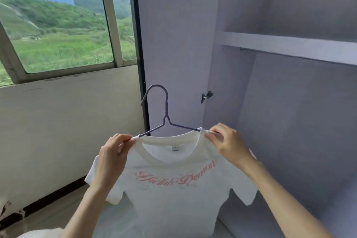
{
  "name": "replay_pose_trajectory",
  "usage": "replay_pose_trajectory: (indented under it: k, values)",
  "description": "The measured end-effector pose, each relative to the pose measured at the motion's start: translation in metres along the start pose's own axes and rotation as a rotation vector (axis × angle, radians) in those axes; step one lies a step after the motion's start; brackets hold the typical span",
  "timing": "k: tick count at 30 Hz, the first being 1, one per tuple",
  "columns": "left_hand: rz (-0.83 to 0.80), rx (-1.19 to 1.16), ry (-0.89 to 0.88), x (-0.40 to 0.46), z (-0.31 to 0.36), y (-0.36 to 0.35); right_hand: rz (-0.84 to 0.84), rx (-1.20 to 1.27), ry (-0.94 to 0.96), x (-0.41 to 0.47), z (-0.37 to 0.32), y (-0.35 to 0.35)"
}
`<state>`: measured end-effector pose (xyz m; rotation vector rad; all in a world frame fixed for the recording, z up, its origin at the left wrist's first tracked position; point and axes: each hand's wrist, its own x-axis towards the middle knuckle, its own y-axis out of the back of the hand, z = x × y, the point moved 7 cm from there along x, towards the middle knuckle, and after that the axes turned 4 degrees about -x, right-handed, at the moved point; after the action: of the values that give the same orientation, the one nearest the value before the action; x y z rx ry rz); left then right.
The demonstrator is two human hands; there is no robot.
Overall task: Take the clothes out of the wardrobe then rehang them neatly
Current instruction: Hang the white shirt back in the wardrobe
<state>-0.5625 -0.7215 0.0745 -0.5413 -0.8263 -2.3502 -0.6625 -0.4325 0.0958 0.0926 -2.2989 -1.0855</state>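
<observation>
A white T-shirt [173,195] with pink script lettering hangs on a purple wire hanger [166,110], held up in front of the open wardrobe. My left hand [114,154] pinches the shirt's left shoulder at the collar, over the hanger's arm. My right hand [228,143] pinches the right shoulder the same way. The hanger's hook points up and to the left, free of any rail. The hanging rail [251,50] runs under the wardrobe's shelf, upper right, with nothing on the part I see.
The wardrobe's lilac shelf [289,44] crosses the upper right, and its open door [173,44] stands behind the hanger. A window [58,25] onto green hills fills the upper left above a white wall. A pale surface lies below the shirt.
</observation>
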Motion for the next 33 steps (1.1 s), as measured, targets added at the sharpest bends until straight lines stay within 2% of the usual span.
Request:
replay_pose_trajectory:
  k: [6, 11, 13, 15, 17, 20, 26, 30, 33]
  values:
    - [-0.13, 0.046, -0.034, 0.009, 0.012, -0.065, 0.129, -0.22, -0.125, -0.024, 0.035, 0.026]
    - [-0.169, -0.044, 0.039, 0.036, 0.005, -0.105, 0.199, -0.402, -0.012, -0.037, 0.04, 0.037]
    - [-0.162, -0.068, 0.053, 0.049, 0.002, -0.118, 0.158, -0.431, 0.005, -0.038, 0.044, 0.039]
    - [-0.187, -0.073, 0.03, 0.058, 0.0, -0.135, 0.084, -0.41, -0.074, -0.04, 0.055, 0.038]
    - [-0.238, -0.1, 0.014, 0.064, 0.001, -0.155, 0.017, -0.288, -0.225, -0.048, 0.073, 0.031]
    - [-0.321, -0.123, 0.006, 0.068, 0.002, -0.184, 0.025, -0.19, -0.372, -0.057, 0.095, 0.026]
    - [-0.672, 0.034, -0.183, 0.058, 0.009, -0.262, 0.086, -0.159, -0.636, -0.078, 0.155, 0.027]
    - [-0.732, 0.051, -0.483, 0.056, 0.064, -0.311, 0.237, -0.095, -0.816, -0.093, 0.21, 0.058]
    - [-0.693, 0.061, -0.68, 0.067, 0.124, -0.348, 0.373, -0.09, -0.87, -0.091, 0.243, 0.096]
